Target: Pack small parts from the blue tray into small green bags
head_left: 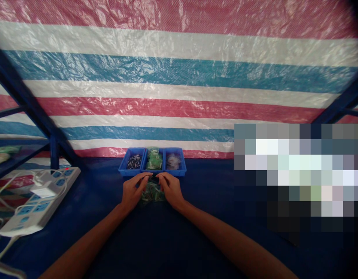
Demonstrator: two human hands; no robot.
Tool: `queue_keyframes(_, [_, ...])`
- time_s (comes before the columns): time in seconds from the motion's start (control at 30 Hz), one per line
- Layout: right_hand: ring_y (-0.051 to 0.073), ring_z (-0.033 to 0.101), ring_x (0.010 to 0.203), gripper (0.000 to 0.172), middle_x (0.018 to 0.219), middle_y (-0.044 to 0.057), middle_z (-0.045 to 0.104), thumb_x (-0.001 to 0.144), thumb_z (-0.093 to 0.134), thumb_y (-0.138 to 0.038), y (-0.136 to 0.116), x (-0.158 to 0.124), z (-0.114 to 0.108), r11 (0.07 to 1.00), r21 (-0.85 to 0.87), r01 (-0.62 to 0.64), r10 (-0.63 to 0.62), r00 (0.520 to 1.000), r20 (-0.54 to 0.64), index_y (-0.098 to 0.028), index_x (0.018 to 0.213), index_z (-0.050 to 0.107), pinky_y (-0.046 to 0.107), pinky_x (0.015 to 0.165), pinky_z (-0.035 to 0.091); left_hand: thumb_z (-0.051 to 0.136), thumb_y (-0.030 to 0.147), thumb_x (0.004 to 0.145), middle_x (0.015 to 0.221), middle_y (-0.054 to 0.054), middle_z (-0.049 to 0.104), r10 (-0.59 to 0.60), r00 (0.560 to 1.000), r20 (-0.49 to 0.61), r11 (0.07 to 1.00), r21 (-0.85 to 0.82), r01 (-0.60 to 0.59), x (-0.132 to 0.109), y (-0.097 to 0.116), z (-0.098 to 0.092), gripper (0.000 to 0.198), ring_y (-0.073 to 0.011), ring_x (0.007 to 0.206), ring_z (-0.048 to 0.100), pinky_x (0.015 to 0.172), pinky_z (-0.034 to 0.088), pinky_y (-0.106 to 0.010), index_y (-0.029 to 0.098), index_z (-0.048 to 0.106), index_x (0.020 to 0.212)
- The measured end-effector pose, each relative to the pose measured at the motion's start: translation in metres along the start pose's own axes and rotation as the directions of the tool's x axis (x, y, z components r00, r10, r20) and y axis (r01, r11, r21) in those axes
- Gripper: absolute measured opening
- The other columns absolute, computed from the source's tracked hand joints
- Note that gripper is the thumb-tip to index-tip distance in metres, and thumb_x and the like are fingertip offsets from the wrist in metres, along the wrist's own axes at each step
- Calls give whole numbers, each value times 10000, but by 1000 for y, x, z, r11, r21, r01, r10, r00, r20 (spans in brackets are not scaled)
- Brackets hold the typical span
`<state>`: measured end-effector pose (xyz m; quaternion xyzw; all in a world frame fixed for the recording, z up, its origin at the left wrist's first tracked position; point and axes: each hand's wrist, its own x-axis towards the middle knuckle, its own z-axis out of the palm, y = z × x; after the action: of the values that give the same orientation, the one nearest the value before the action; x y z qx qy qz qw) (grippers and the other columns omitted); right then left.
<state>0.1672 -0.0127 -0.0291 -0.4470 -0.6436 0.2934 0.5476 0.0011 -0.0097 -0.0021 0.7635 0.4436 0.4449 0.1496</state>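
Observation:
A clear plastic bag (152,192) with small green pieces inside lies on the dark blue table. My left hand (131,193) is closed at its top left edge, thumb and fingers pinched together. From the other side my right hand (172,192) pinches the top right edge. The bag's mouth is dark and hard to make out between the fingertips. Just beyond the hands stand three joined blue bins (131,173). Dark, thin pieces (135,161) fill the left one, bagged green pieces (154,159) the middle one, and clear plastic bags (173,161) the right one.
A white power strip (51,209) with a plugged-in adapter (45,185) and cables lies along the left side of the table (208,186). Dark blue frame bars (36,116) rise at both sides. A striped plastic sheet (181,89) hangs behind. Pixelation hides the right side.

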Motion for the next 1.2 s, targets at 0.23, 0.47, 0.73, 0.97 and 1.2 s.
queue_keyframes(0.23, [137, 566, 655, 306, 741, 26, 613, 926, 397, -335, -2, -1, -1, 1000, 5, 2, -2, 1000, -4, -180, 866, 655, 218, 580, 420, 470, 293, 903, 941, -39, 690, 21, 1000, -23, 1000, 13, -21, 2, -6, 3, 250, -147, 749, 637, 739, 492, -258, 182, 638, 1051])
queue_keyframes(0.47, [129, 555, 643, 308, 709, 18, 599, 926, 401, -329, 0, -1, -1, 1000, 1, 1, -1, 1000, -21, -171, 861, 657, 213, 586, 411, 544, 318, 866, 888, -38, 690, 77, 997, 12, 995, 59, -78, 2, -13, 6, 247, -154, 791, 632, 755, 496, -259, 196, 669, 1040])
queue_keyframes(0.73, [131, 553, 656, 278, 714, 16, 595, 927, 409, -301, 1, -1, -1, 1000, 0, 13, -13, 1000, -20, -177, 861, 649, 213, 589, 404, 648, 377, 775, 761, -5, 700, -63, 995, -77, 998, 14, 64, 1, -15, 7, 226, -133, 638, 637, 625, 505, -214, 175, 676, 872])
queue_keyframes(0.97, [135, 561, 664, 269, 717, 17, 600, 923, 414, -289, 0, -1, -2, 1000, -13, 25, -25, 999, -36, -176, 855, 648, 215, 595, 407, 539, 331, 864, 874, -29, 707, -30, 1000, 1, 1000, -2, 30, 3, -17, 6, 218, -138, 701, 635, 728, 489, -238, 186, 689, 926])
queue_keyframes(1.2, [143, 569, 698, 262, 783, 35, 618, 924, 422, -295, 1, -2, -1, 999, -10, 43, -44, 996, -78, -176, 882, 651, 229, 611, 418, 403, 325, 921, 669, 27, 610, -124, 982, 139, 984, -109, 140, 3, -8, 6, 296, -98, 483, 522, 536, 434, -204, 184, 560, 1129])
